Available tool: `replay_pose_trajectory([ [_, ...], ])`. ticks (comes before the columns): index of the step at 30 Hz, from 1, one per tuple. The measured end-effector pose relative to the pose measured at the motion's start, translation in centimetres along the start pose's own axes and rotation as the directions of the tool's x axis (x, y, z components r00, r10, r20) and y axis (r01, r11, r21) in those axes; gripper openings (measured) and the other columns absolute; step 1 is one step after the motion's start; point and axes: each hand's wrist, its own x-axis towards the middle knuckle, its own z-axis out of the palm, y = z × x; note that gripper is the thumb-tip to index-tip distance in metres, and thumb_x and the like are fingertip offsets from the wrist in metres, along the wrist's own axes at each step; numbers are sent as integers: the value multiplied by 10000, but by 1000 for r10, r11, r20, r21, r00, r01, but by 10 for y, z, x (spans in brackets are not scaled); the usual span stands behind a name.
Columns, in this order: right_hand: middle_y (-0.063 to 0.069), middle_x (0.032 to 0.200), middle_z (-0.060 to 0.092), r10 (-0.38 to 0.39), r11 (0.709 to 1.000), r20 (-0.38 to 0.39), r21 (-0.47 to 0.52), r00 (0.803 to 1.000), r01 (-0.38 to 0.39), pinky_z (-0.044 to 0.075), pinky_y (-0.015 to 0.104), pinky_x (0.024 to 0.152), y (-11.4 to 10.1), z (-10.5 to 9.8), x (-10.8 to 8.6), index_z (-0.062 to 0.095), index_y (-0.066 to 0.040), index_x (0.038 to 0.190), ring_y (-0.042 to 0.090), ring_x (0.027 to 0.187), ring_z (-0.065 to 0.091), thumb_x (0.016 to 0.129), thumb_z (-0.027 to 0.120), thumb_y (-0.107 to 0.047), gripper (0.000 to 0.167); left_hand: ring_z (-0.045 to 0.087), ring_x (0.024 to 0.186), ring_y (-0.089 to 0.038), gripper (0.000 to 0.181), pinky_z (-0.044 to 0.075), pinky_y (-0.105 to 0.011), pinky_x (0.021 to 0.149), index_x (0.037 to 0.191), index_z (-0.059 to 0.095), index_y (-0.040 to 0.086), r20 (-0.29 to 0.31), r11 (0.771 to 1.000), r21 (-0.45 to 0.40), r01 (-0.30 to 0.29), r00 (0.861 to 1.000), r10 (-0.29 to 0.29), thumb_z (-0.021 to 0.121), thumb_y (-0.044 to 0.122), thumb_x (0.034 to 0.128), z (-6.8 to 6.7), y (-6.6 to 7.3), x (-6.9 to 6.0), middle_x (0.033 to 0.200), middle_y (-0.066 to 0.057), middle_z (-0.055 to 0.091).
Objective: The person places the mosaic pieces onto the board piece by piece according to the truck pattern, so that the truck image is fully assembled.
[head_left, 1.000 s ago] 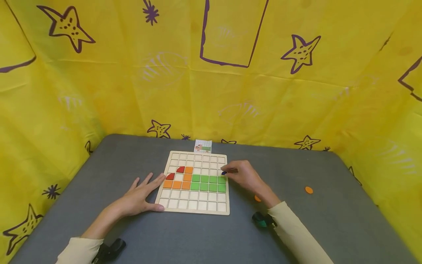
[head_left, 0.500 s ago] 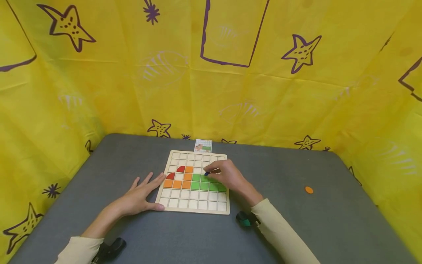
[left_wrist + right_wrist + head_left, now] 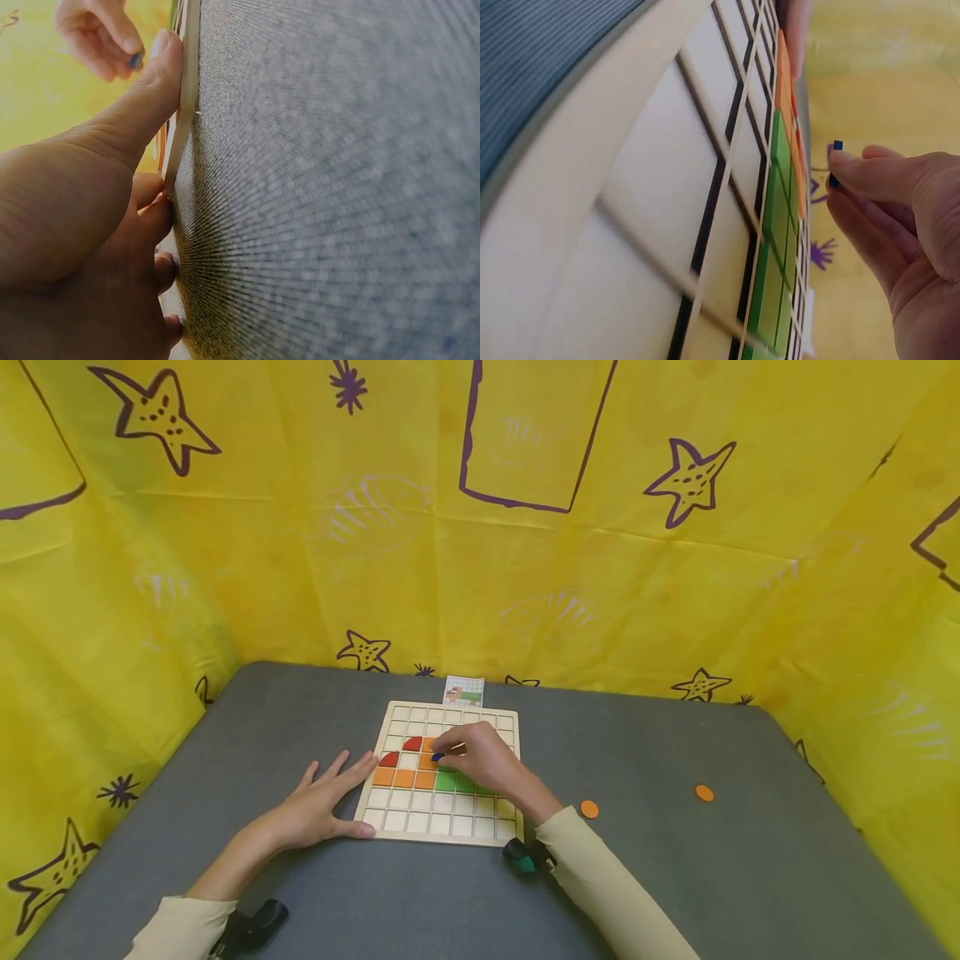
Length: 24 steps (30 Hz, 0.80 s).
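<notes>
A wooden grid board (image 3: 438, 823) lies on the table, with several orange square tiles (image 3: 403, 778), several green square tiles (image 3: 446, 782) and two red quarter-round tiles (image 3: 389, 760) set in its cells. Between thumb and fingertips my right hand (image 3: 486, 762) pinches a small dark blue tile (image 3: 438, 757), held above the board near the orange column; the right wrist view shows the blue tile (image 3: 835, 166) edge-on. My left hand (image 3: 318, 802) lies spread at the board's left side, thumb and index finger touching its edge. The right hand hides some green tiles.
A small picture card (image 3: 463, 692) lies against the board's far edge. Two orange round pieces (image 3: 589, 810) lie on the grey table (image 3: 637, 735) to the right. Yellow printed cloth (image 3: 375, 568) surrounds the table.
My right hand has moved left across the board with the blue tile, from the right edge to beside the orange tiles. The left hand has stayed in place.
</notes>
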Motion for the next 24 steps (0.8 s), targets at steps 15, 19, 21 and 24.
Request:
replay_pose_trajectory([
  [15, -1, 991, 751, 2, 999, 54, -42, 999, 0, 506, 145, 806, -10, 21, 24, 763, -66, 1054, 33, 898, 681, 854, 745, -29, 205, 45, 1457, -486, 1062, -89, -682, 1087, 1551, 284, 104, -2, 1000, -7, -10, 1000, 10, 787, 540, 725, -2, 1, -1, 1607, -155, 220],
  [19, -20, 998, 748, 10, 996, 55, -92, 998, -4, 504, 149, 816, -13, 26, 30, 765, -80, 1064, 15, 900, 672, 856, 754, -65, 209, 44, 1458, -485, 1058, -89, -682, 1087, 1552, 284, 105, 1, 1000, -11, -7, 1000, 7, 781, 546, 728, -2, 1, -1, 1608, -153, 219],
  [21, -26, 995, 747, 18, 995, 58, -101, 998, -12, 502, 151, 817, -14, 28, 32, 764, -84, 1068, 12, 898, 668, 858, 753, -69, 211, 44, 1458, -485, 1059, -87, -682, 1088, 1551, 286, 103, 0, 1000, -12, -7, 1000, 7, 781, 547, 726, -2, 1, -1, 1607, -152, 220],
  [24, -25, 982, 748, 29, 995, 62, -100, 998, -23, 503, 152, 808, -14, 30, 34, 766, -85, 1067, 15, 891, 668, 860, 749, -62, 208, 46, 1458, -484, 1058, -86, -682, 1088, 1549, 288, 99, -6, 1000, -16, -10, 1000, 10, 783, 542, 726, -2, 1, -2, 1607, -151, 221],
])
